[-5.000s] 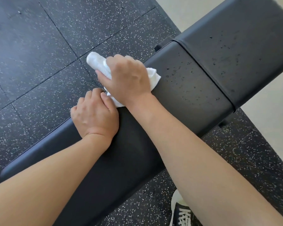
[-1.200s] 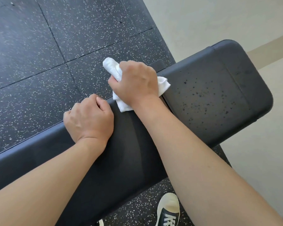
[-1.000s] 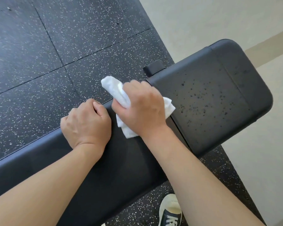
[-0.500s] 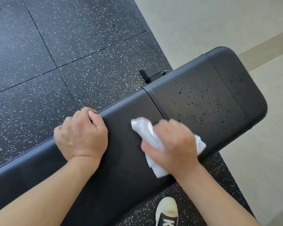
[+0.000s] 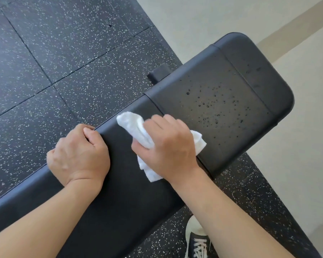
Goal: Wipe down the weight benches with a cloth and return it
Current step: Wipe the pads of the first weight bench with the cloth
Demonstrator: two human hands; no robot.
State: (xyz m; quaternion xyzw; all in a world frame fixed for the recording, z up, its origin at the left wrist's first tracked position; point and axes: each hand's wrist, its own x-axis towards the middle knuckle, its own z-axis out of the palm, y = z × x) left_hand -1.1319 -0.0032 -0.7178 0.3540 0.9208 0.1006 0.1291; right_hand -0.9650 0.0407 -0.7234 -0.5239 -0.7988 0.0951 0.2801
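Head view: my right grip [image 5: 168, 144] clenches the cloth [image 5: 136, 127] mid-bench [image 5: 119, 198], left grip [image 5: 78, 155] clamps the far edge; should press flat toward the droplets [image 5: 214, 105].

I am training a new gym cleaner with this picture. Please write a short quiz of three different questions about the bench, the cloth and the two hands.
1. True or false: the left hand holds the white cloth.
2. Which part of the bench shows droplets?
A. the long pad under the arms
B. the short end pad beyond the seam
C. no part
3. Fill in: the left hand grips the far ___ of the bench.

Key:
1. False; the right hand presses the cloth on the bench.
2. B
3. edge
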